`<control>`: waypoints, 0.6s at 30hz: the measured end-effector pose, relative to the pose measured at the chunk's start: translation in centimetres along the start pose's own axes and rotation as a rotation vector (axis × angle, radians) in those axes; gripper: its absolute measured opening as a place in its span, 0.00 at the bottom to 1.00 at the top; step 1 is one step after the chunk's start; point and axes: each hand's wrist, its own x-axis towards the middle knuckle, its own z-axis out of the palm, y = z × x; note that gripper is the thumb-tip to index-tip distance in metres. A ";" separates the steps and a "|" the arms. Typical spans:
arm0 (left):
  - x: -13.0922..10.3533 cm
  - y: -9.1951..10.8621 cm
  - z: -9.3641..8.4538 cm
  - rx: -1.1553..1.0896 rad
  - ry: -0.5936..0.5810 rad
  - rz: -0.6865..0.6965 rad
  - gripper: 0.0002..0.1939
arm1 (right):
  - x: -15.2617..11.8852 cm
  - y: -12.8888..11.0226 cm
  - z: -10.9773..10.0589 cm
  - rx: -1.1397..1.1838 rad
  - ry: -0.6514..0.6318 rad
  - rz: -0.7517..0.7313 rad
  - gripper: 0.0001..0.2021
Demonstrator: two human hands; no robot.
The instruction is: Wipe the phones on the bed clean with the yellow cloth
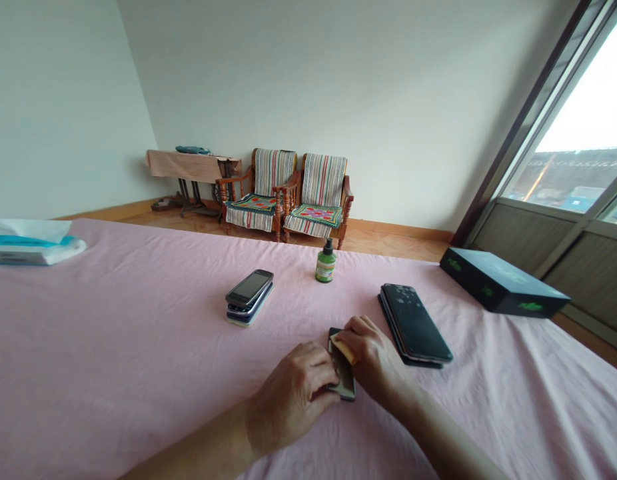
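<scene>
Right grip (371, 355) on cloth (345, 351), phone (345, 381) beneath

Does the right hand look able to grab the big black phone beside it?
Probably yes: the black phone lies close by, with nothing seen between. But the right hand holds a yellow piece, so it would likely need to let go first.

Left hand (298, 383) and right hand (376, 363) are bare; left forearm (203, 437), seven o'clock, and right forearm (438, 427), five o'clock, likewise.
</scene>
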 end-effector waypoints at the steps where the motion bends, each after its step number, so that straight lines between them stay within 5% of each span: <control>1: 0.0 0.0 0.0 -0.006 -0.003 0.004 0.04 | -0.3 0.0 -0.1 -0.006 -0.004 0.012 0.10; 18: 0.0 0.3 -0.2 0.092 -0.040 0.024 0.04 | -1.1 0.6 0.7 0.044 0.061 0.143 0.10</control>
